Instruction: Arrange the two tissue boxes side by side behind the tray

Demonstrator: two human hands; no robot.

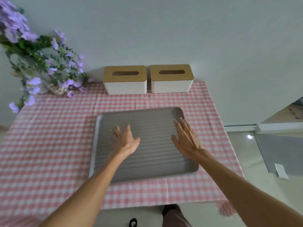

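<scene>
Two white tissue boxes with wooden slotted lids stand side by side against the wall, the left box [125,80] and the right box [171,78], with a narrow gap between them. Both sit behind a grey ribbed tray [147,115] on the pink checked cloth. My left hand [124,138] hovers over the tray's left half with fingers spread and nothing in it. Over the tray's right side my right hand [186,137] is open too, fingers stretched forward. Neither hand touches a box.
A bunch of purple flowers with green leaves [42,63] leans at the back left corner of the table. The pink checked tablecloth [49,136] covers the table. A grey cabinet [282,151] stands on the floor at the right. A foot shows below the table's front edge.
</scene>
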